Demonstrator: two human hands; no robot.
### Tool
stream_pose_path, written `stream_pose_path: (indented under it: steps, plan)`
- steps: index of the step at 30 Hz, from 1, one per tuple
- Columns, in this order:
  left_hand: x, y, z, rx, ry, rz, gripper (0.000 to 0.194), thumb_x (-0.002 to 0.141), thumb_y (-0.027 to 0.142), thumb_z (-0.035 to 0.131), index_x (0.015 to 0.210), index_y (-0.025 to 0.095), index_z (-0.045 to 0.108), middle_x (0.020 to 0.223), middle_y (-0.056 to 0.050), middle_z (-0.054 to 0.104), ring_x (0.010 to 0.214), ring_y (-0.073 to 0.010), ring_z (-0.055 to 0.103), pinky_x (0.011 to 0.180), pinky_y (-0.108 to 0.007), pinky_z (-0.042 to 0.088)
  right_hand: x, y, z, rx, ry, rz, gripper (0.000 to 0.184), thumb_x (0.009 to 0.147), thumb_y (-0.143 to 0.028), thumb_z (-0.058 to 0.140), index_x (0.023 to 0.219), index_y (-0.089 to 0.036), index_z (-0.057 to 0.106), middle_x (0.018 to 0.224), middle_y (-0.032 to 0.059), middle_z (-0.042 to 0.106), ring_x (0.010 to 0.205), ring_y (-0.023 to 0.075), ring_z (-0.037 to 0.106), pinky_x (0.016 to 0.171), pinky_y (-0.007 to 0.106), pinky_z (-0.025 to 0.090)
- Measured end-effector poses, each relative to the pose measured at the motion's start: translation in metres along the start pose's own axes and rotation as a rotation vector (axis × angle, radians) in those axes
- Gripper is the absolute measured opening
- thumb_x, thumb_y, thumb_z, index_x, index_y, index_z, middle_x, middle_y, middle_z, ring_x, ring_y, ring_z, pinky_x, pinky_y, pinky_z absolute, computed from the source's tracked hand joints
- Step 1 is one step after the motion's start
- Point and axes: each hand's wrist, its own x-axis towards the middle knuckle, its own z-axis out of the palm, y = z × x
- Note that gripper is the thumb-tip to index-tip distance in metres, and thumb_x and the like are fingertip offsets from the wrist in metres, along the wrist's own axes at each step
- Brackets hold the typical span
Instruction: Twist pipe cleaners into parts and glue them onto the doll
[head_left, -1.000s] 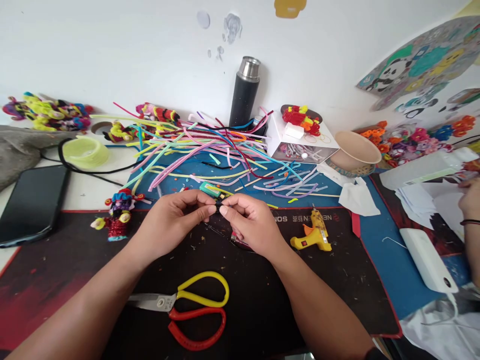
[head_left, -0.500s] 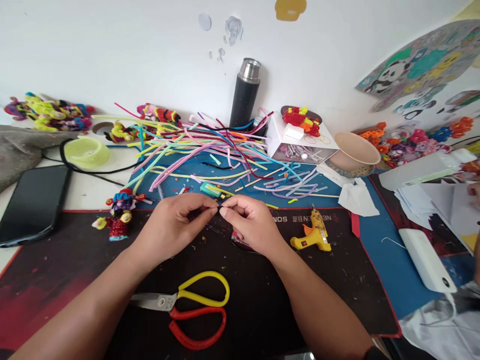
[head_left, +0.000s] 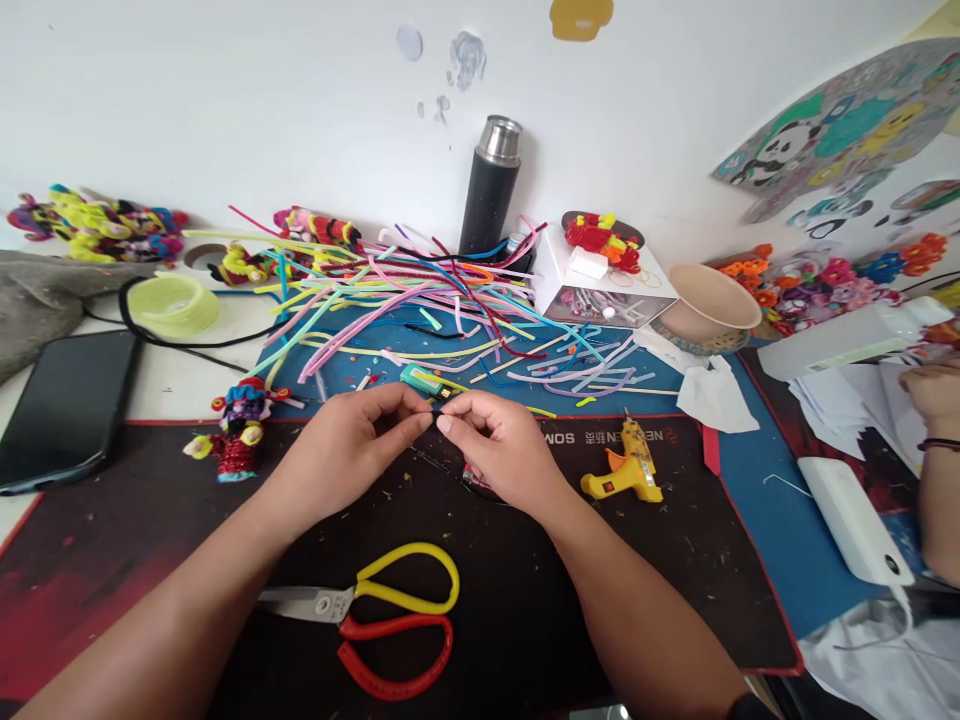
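Observation:
My left hand [head_left: 352,440] and my right hand [head_left: 499,440] meet fingertip to fingertip over the black desk mat [head_left: 525,600]. Thumb and forefinger of each are pinched around something small and dark, too tiny to make out. Below them lie scissors [head_left: 397,615] with one yellow and one red handle, blades to the left. A yellow glue gun [head_left: 626,470] rests right of my right hand. Left of my left hand is a small pipe-cleaner doll [head_left: 241,430] in red, blue and yellow. A small pink-red item [head_left: 476,480] is partly hidden under my right hand.
Many loose pipe cleaners [head_left: 420,290] spread behind my hands. Beyond them stand a black thermos [head_left: 491,190], a white box [head_left: 600,270] and a beige bowl [head_left: 709,300]. A phone [head_left: 67,410] lies left; a white device [head_left: 855,520] and another person's arm [head_left: 941,450] are at right.
My hands stay pinched together, with only a slight shift of the fingers. At the right edge, the other person's hand and forearm have come further into view.

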Motion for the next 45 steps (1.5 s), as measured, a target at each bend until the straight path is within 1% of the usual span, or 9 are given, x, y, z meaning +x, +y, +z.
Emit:
stream_pose_path:
  steps: [3,9,14,19,23,28,34,39,45]
  plan:
    - [0.001,-0.003,-0.003,-0.054,-0.018,-0.042,0.035,0.1,0.058,0.069,0.095,0.024,0.078,0.086,-0.001,0.076,0.078,-0.0202,0.065,0.07,-0.029,0.047,-0.001,0.0,-0.001,0.01,0.023,0.008,0.02,0.097,-0.041,0.069,0.095,-0.022,0.071,0.063,-0.007,0.05,0.055,0.0118,0.045,0.056,0.026,0.037]
    - [0.001,0.0,-0.007,-0.136,-0.056,-0.047,0.04,0.098,0.062,0.07,0.089,0.023,0.077,0.08,-0.001,0.07,0.074,-0.0196,0.061,0.068,-0.029,0.046,-0.003,-0.002,0.0,0.025,0.046,0.008,0.019,0.096,-0.041,0.07,0.094,-0.022,0.071,0.062,-0.0073,0.05,0.054,0.0114,0.043,0.054,0.026,0.036]
    - [0.001,0.002,-0.002,-0.101,-0.052,-0.03,0.036,0.102,0.055,0.065,0.09,0.022,0.074,0.079,0.0,0.069,0.073,-0.0181,0.06,0.067,-0.027,0.046,-0.002,-0.002,0.002,0.053,0.047,-0.002,0.018,0.095,-0.039,0.07,0.092,-0.021,0.07,0.062,-0.0073,0.049,0.054,0.0111,0.043,0.054,0.026,0.036]
    - [0.0,0.0,0.002,0.016,-0.017,0.055,0.031,0.106,0.048,0.061,0.093,0.022,0.071,0.082,0.002,0.068,0.074,-0.0167,0.059,0.067,-0.026,0.045,-0.002,0.0,0.0,0.055,0.035,0.017,0.018,0.097,-0.04,0.069,0.095,-0.022,0.071,0.06,-0.0079,0.048,0.051,0.011,0.042,0.053,0.026,0.034]
    - [0.0,-0.002,-0.001,-0.017,-0.019,0.069,0.029,0.106,0.048,0.063,0.097,0.023,0.074,0.085,0.002,0.072,0.078,-0.0173,0.063,0.072,-0.027,0.047,-0.001,0.002,0.0,0.038,0.042,0.01,0.02,0.098,-0.042,0.069,0.096,-0.022,0.071,0.06,-0.0078,0.048,0.052,0.0114,0.043,0.054,0.026,0.034]
    - [0.001,-0.001,-0.003,-0.069,-0.029,0.034,0.03,0.103,0.052,0.067,0.102,0.024,0.077,0.092,0.001,0.076,0.085,-0.0193,0.068,0.078,-0.028,0.05,-0.002,0.001,0.002,-0.035,0.065,-0.037,0.016,0.097,-0.037,0.069,0.094,-0.021,0.072,0.064,-0.0063,0.052,0.056,0.0119,0.046,0.057,0.027,0.036]
    - [0.0,-0.001,-0.008,-0.043,-0.041,0.008,0.032,0.104,0.053,0.065,0.095,0.024,0.075,0.087,0.001,0.074,0.08,-0.0187,0.065,0.073,-0.028,0.048,-0.002,0.0,0.002,-0.054,0.065,-0.067,0.017,0.097,-0.036,0.069,0.094,-0.021,0.076,0.066,-0.0042,0.058,0.058,0.0126,0.05,0.058,0.027,0.039]
    - [0.003,-0.005,-0.008,0.121,-0.088,0.001,0.032,0.102,0.051,0.062,0.094,0.024,0.078,0.089,-0.002,0.078,0.081,-0.0221,0.069,0.074,-0.032,0.049,0.0,-0.002,-0.004,-0.012,0.119,-0.026,0.022,0.1,-0.041,0.069,0.096,-0.021,0.077,0.059,-0.0059,0.053,0.053,0.0122,0.046,0.055,0.028,0.036]
    - [0.006,-0.024,0.008,0.438,-0.102,0.193,0.027,0.104,0.033,0.055,0.096,0.024,0.079,0.095,-0.007,0.08,0.092,-0.0269,0.071,0.085,-0.039,0.052,-0.001,0.004,-0.002,-0.077,0.119,-0.07,0.021,0.102,-0.039,0.069,0.099,-0.021,0.079,0.069,-0.0025,0.062,0.06,0.0132,0.051,0.059,0.028,0.039]
